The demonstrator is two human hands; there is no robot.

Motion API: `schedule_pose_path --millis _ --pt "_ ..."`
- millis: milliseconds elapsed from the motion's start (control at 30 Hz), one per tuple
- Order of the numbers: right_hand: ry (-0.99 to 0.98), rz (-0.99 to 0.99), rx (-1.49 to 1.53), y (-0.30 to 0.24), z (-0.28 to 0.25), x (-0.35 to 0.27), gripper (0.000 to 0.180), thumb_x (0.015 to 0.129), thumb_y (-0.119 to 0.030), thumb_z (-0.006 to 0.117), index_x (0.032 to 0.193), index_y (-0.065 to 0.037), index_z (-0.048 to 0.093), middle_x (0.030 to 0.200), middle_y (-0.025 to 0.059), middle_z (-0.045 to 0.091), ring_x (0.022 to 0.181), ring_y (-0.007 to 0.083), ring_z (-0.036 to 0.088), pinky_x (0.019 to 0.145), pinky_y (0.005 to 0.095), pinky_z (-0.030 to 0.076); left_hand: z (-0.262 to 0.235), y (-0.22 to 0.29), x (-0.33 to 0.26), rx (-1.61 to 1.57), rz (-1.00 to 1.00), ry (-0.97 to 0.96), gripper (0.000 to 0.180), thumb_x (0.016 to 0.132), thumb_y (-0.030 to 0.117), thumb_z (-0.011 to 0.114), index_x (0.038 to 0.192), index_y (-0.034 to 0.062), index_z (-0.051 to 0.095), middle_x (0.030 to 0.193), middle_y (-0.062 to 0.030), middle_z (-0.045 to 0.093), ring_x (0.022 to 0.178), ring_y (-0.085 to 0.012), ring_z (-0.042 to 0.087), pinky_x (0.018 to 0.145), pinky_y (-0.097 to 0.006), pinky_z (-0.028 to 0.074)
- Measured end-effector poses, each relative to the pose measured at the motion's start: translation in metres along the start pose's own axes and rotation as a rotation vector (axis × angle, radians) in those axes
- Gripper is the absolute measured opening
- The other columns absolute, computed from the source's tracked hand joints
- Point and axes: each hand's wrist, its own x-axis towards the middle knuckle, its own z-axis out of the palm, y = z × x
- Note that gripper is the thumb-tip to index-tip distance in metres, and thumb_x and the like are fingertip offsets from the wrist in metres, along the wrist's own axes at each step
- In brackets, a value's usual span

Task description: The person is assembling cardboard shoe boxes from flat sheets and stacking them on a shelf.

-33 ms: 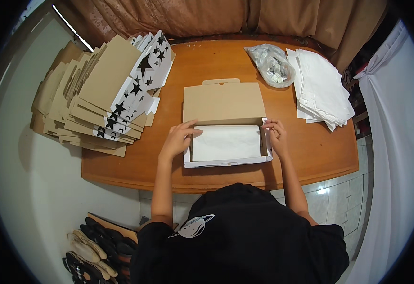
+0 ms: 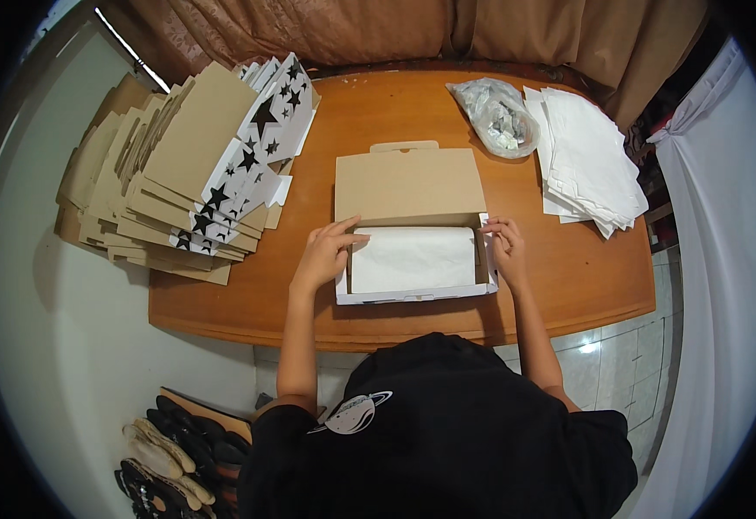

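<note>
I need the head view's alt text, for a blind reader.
A person's left hand and right hand touch an open cardboard box with white paper inside, on a wooden table. Stacked cardboard lies at left, a plastic bag and white sheets at upper right.

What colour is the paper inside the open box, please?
The paper is white, clearest in the head view.

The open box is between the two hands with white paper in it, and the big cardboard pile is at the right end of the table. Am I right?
Not quite: the head view shows the cardboard pile at the left end of the table. The open box is between the left hand and right hand, with white paper in it.
</note>
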Motion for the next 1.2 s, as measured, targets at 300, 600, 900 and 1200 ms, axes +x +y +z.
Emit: schedule_pose_path --millis 300,600,900,1200 --pt "-0.319 -0.225 -0.632 -0.065 0.003 -0.031 0.014 0.078 -0.022 0.060 0.087 -0.016 0.069 0.122 0.0018 0.051 0.128 0.0343 0.026 0.101 0.0646 -0.005 0.021 0.042 -0.032 0.043 -0.028 0.073 0.022 0.078 0.034 0.064 0.093 0.0201 0.070 0.128 -0.0031 0.051 0.124 -0.0279 0.036 0.101 -0.047 0.020" --pt "-0.118 0.102 -0.785 -0.030 0.023 -0.037 0.060 0.087 -0.036 0.048 0.137 -0.007 0.033 0.147 0.0134 0.020 0.135 0.0414 0.011 0.098 0.0697 0.001 0.055 0.039 -0.032 0.077 -0.351 0.236 0.065 0.087 0.045 0.048 0.139 0.0107 0.029 0.148 -0.0172 0.014 0.135 -0.0377 0.012 0.102 -0.063 0.004" --pt "-0.351 0.176 -1.189 -0.039 0.040 -0.031 0.071 0.088 -0.044 0.044 0.143 -0.009 0.017 0.149 0.0170 0.007 0.134 0.0453 0.005 0.096 0.0714 0.000 0.063 0.036 -0.017 0.295 -0.396 0.105 0.078 0.088 0.049 0.045 0.142 0.0019 0.013 0.148 -0.0205 0.004 0.136 -0.0407 0.005 0.098 -0.069 0.000" --pt "-0.051 0.154 -0.246 0.006 0.036 0.031 0.068 0.092 -0.040 0.042 0.141 -0.001 0.015 0.140 0.0258 0.028 0.132 0.0372 0.023 0.107 0.0456 0.017 0.057 -0.019 0.033 -0.670 -0.529 0.435 0.075 0.091 0.041 0.047 0.141 -0.0017 0.011 0.142 -0.0215 0.028 0.132 -0.0303 0.026 0.107 -0.036 0.020"
